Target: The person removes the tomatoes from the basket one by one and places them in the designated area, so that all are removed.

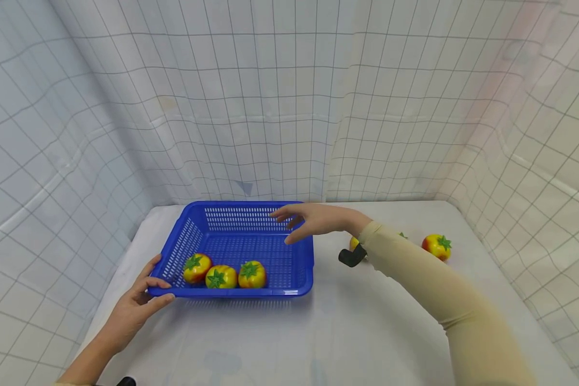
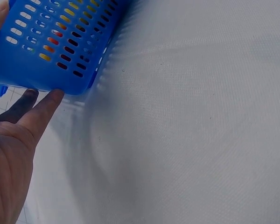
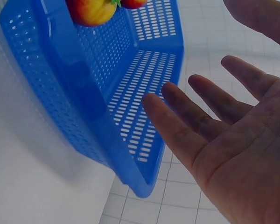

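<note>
A blue plastic basket [image 1: 251, 293] with slotted walls stands on the white-covered table. Inside, along its front wall, sit three shiny yellow-red tomatoes with green star tops: a left one [image 1: 197, 268], a middle one [image 1: 221, 277] and a right one [image 1: 252, 274]. My left hand [image 1: 134, 305] holds the basket's front left corner, its index finger over the rim and thumb at the front. Two straight fingers [image 2: 42, 112] meet the corner from outside in the left wrist view. Over the basket's right part hovers my right hand [image 1: 313, 219], fingers spread and holding nothing.
Right of the basket, a tomato [image 1: 436, 246] lies on the table [image 1: 366, 332]. Another tomato [image 1: 354, 244] is partly hidden by the right wrist, and a green leaf tip [image 1: 403, 235] shows behind the sleeve. White gridded curtains [image 1: 270, 107] enclose the back and sides.
</note>
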The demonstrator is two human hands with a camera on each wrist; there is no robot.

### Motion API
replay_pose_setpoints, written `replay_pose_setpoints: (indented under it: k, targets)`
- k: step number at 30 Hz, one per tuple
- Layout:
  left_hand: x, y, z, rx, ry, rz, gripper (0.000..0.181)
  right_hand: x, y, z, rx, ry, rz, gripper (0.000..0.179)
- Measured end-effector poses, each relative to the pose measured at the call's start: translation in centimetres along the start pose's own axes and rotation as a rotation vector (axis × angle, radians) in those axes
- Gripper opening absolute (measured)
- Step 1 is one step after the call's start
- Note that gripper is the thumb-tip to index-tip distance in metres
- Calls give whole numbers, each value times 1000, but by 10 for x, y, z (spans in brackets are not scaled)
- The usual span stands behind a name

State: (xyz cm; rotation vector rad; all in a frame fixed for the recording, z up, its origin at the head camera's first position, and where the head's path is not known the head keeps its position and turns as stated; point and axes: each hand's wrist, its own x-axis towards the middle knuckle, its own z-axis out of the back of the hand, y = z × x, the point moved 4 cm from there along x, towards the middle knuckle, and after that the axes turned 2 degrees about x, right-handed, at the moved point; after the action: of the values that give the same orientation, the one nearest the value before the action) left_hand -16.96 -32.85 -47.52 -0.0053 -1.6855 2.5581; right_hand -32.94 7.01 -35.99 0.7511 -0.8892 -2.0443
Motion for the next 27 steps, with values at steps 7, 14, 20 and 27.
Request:
replay_pose_setpoints:
  k: [7,14,20,27]
  targets:
    - [1,1,0,28,-3,9,30,16,8,-9,10,65,-19,77]
    - [0,0,0,40,-17,10,29,37,19,-14,-31,118,-8,76]
    - [0,0,0,33,-11,10,28,54,25,-20,-16,166,-40,78]
    - [0,1,-1,31,-2,10,28,72,22,-31,-8,203,-56,76]
